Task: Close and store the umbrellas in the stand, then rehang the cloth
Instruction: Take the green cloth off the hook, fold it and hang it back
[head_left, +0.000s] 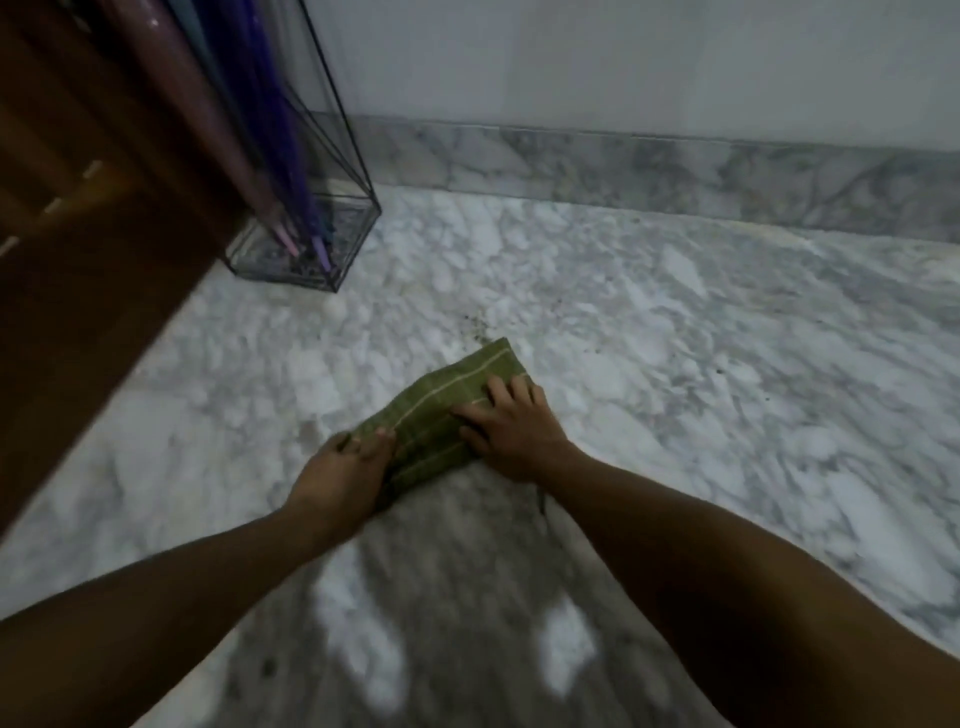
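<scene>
Umbrellas (249, 156) in stand (332, 249) cut off above; hands part-cover cloth (447, 410).

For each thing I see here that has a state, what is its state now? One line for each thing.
Pink umbrella: closed, standing in the stand.
Purple umbrella: closed, standing in the stand.
Stand: upright on the floor, holding both umbrellas.
Cloth: folded, lying on the floor, not hung.
Left hand: grips the cloth's near end.
Right hand: presses flat on the cloth.
</scene>
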